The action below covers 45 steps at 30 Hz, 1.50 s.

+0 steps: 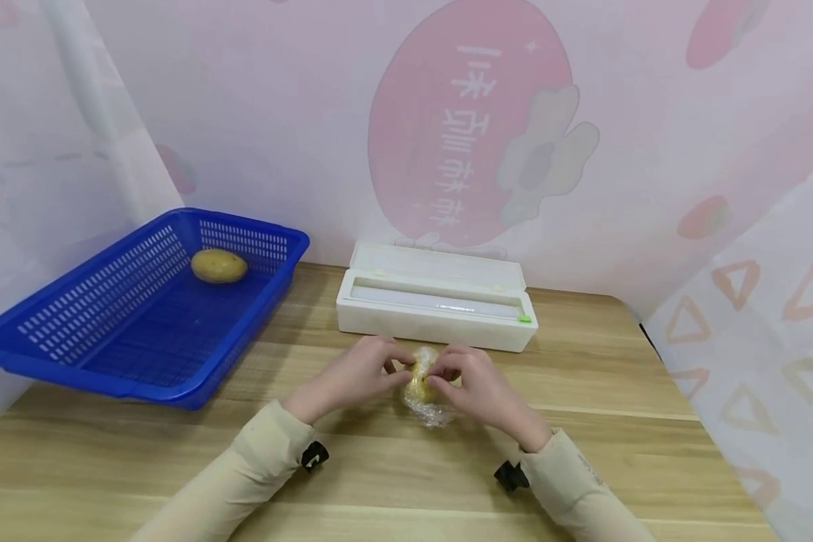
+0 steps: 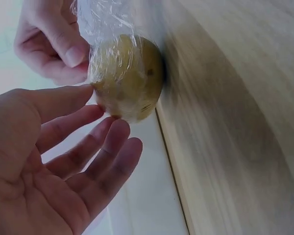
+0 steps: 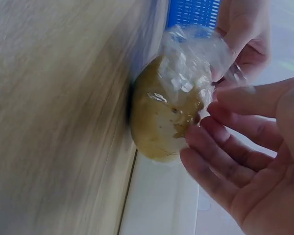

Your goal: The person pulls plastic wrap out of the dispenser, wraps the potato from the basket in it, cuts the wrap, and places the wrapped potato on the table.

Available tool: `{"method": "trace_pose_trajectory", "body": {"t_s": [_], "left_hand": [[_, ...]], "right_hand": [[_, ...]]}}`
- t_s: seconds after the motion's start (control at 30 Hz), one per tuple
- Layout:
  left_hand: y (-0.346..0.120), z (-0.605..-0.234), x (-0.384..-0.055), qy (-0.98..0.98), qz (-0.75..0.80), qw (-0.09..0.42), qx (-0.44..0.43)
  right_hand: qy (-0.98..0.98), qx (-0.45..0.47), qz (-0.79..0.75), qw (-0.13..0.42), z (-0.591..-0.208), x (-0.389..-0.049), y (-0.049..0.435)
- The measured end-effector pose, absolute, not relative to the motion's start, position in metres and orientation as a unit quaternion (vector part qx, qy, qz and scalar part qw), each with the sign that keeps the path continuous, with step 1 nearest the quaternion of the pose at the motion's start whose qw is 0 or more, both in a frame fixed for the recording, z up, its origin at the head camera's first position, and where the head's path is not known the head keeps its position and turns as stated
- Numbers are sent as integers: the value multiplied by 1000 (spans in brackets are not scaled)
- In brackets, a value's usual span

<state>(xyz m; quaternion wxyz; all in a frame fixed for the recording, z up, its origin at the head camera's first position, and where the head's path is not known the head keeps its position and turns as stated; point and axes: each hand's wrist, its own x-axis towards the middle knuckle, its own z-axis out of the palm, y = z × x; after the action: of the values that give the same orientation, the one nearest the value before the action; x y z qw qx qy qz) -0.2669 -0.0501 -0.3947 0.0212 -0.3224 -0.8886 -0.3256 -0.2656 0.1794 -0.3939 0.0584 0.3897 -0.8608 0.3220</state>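
Observation:
A yellow potato (image 1: 416, 388) lies on the wooden table, wrapped in clear plastic wrap (image 1: 430, 414) that bunches into a crinkled tail on the near side. My left hand (image 1: 366, 367) is at its left, thumb and index finger pinching the wrap at the top of the potato. From the right, my right hand (image 1: 476, 382) pinches the wrap between thumb and index finger, close to the left fingertips. In the right wrist view, the loose film (image 3: 186, 63) stands up over one end of the potato (image 3: 157, 122), and dark spots show through.
Behind the hands stands a white plastic wrap box (image 1: 433, 327), lid raised, with a roll inside and a green slider (image 1: 525, 318) at its right end. To the left, a blue basket (image 1: 203, 376) holds another potato (image 1: 219, 266). A printed curtain (image 1: 278, 135) hangs behind the table.

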Motion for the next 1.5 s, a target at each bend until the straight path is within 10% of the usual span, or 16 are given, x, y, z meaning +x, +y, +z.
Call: {"method": "trace_pose_trajectory", "body": {"t_s": [1.5], "left_hand": [[-36,-395,-254,-853,-292,37,-430]], "right_hand": [[-887,317,324,94,-402,-272,185]]}}
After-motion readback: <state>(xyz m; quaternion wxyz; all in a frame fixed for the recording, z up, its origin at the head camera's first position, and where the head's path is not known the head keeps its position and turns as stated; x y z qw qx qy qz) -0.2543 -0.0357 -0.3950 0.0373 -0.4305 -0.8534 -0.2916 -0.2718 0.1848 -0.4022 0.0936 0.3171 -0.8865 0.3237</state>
